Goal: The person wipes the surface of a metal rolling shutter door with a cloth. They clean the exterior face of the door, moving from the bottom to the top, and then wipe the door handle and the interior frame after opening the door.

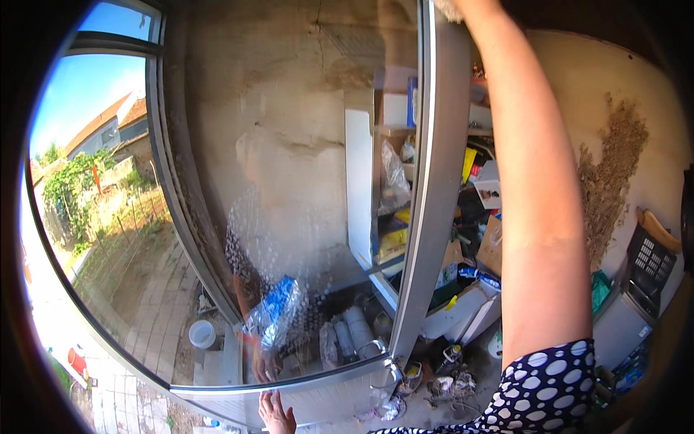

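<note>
A glass door (pixel 289 188) with a grey metal frame (pixel 439 181) stands in front of me. White suds and droplets cover the middle of its pane, and faint reflections show in it. My right arm stretches up past the frame's upright. At the top edge of the view, my right hand (pixel 473 4) is pressed on a pale, fuzzy cloth (pixel 449 9) against the upright; most of that hand is cut off. Low down, my left hand (pixel 276 414) rests by the door's bottom rail (pixel 318 394), fingers stretched out and nothing held.
Cluttered shelves (pixel 394 130) and boxes fill the room behind the door. A blue and silver packet (pixel 278 307) shows through or in the glass. Shoes (pixel 452 354) lie on the floor. A black crate (pixel 645 254) stands at right, a white bucket (pixel 202 333) at left.
</note>
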